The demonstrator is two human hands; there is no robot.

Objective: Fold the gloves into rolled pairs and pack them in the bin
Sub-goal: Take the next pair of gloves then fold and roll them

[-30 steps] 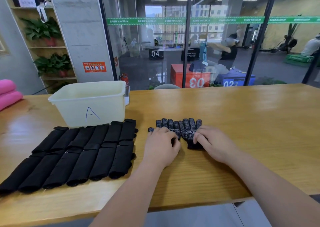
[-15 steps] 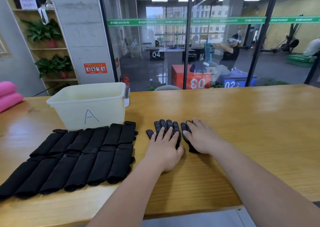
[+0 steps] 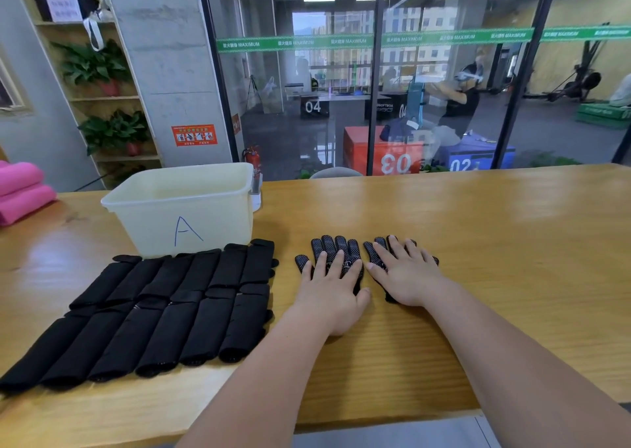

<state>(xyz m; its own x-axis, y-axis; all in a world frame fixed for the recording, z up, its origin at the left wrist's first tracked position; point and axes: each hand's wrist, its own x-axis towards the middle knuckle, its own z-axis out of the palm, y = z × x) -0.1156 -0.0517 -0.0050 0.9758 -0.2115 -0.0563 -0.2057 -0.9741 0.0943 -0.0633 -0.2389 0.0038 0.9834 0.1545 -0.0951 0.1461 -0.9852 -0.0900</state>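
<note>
Your left hand [image 3: 333, 287] lies flat, fingers straight and spread, pressing on one dotted black glove [image 3: 327, 244]. Your right hand [image 3: 408, 273] lies the same way on the second glove [image 3: 374, 254] just beside it, and the hands do not touch. Rows of folded black gloves [image 3: 170, 306] lie left of your left hand, with the bin [image 3: 211, 224] marked "A" beyond them.

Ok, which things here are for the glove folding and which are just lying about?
For the job: the flat gloves under the left hand and right hand; the rolled gloves; the bin.
Just lying about: pink rolls; shelf plants; fire extinguisher.
</note>
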